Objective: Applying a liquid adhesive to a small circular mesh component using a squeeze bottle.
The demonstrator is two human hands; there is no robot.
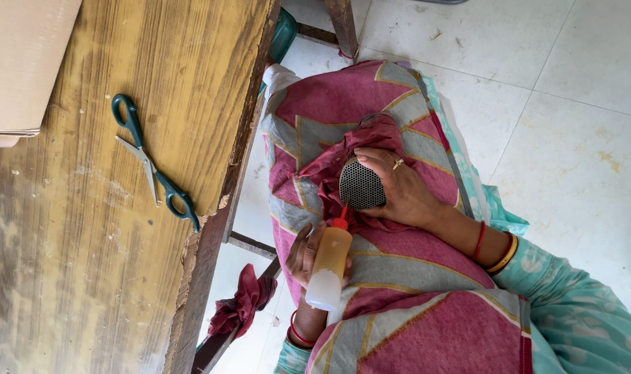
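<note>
The left hand point(303, 257) is clenched round a small squeeze bottle point(327, 266) of amber liquid, fingers wrapped about its middle. The bottle's red nozzle point(341, 220) points up toward the other hand. The tip sits right at the lower edge of a black mesh dome point(361, 185); it looks to be touching where mesh meets cloth, though from here I can't be sure.

The right hand point(398, 190) grasps that dome from the side, palm cupped over it and fingertips curled across its top, with a ring on one finger. Maroon fabric point(360, 142) is gathered round the dome and bunches out above and below the hand. Red and yellow bangles point(494, 253) sit on the right wrist, just before a teal patterned sleeve point(579, 312).

Both hands rest on the person's lap, which is covered by a pink and grey patterned cloth point(412, 277). Beside the lap is a worn wooden table point(73, 228). Green-handled scissors point(153, 166) lie shut on it, well apart from the hands, and a piece of cardboard point(21, 62) lies at its far corner. A second bunch of maroon fabric point(243, 305) hangs on the table's lower rail, near the left wrist. Pale floor tiles point(572, 138) lie beyond the lap.
</note>
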